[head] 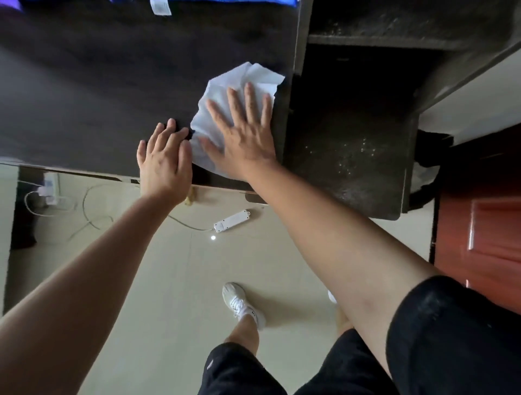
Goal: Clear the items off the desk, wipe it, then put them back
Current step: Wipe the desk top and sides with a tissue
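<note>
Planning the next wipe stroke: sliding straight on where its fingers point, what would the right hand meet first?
Under the right hand, the cloth leads; beyond it only bare desk, then probably the blue fabric at the far edge.

Both bare forearms reach forward and converge. Left hand point(165, 158): palm down, fingers straight and close together, fingertips resting on the table point(84, 98) near its front edge; the forearm enters from the lower left. Right hand point(245, 135): palm down, fingers straight and fanned apart, thumb stretched toward the left hand, pressing flat on a white cloth point(239, 81); the arm extends from the lower right, with a black sleeve point(451, 324) at the upper arm. The hands lie just beside each other, not touching.
</note>
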The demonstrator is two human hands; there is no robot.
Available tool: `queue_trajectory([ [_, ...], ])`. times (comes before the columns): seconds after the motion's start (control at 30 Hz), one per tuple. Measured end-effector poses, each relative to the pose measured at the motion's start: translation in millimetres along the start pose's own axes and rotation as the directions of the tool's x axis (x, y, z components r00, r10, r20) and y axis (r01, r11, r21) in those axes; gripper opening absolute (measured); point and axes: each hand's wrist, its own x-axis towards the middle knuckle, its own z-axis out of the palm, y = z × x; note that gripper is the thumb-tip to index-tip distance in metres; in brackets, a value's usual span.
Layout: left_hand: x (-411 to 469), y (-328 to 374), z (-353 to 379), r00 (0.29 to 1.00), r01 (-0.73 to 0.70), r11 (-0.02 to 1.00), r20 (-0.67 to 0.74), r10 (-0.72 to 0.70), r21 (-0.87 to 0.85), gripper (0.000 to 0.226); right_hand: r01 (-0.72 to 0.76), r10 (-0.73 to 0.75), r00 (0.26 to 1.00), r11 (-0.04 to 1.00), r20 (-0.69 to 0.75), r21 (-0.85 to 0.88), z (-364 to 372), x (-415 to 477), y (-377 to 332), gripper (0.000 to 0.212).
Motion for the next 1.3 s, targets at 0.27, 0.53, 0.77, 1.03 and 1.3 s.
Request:
queue_trajectory([
  [0.27, -78, 95, 47, 0.976, 0.12, 0.992, -0.181, -0.123, -0.025, 0.042, 0.237, -0.122, 0.958, 0.844, -0.258, 0.482, -1, -117, 137, 0.045],
  [0.53, -106, 175, 118, 0.971, -0.118, 0.992, -0.213, 0.106, -0.042, 0.041, -0.117, 0.393, 0.914, 0.498, -0.103, 0.859, -10, -191, 246, 0.046],
  [0.77, -113, 163, 156, 0.897, -0.435, 0.898, -0.115, 0.426, -0.063, 0.039, -0.102, 0.219, 0.961, 0.848, -0.167, 0.521, 21, -201, 235, 0.058],
  [1.03, -103, 143, 183, 0.951, -0.233, 0.971, 0.196, 0.239, -0.051, 0.053, -0.212, 0.21, 0.977, 0.952, 0.034, 0.221, 86, -195, 227, 0.055],
  [1.3, -87, 140, 199, 0.944, -0.217, 0.976, 0.249, 0.217, -0.03, 0.053, -0.061, 0.068, 0.991, 0.996, 0.115, -0.065, 119, -133, 221, 0.069],
])
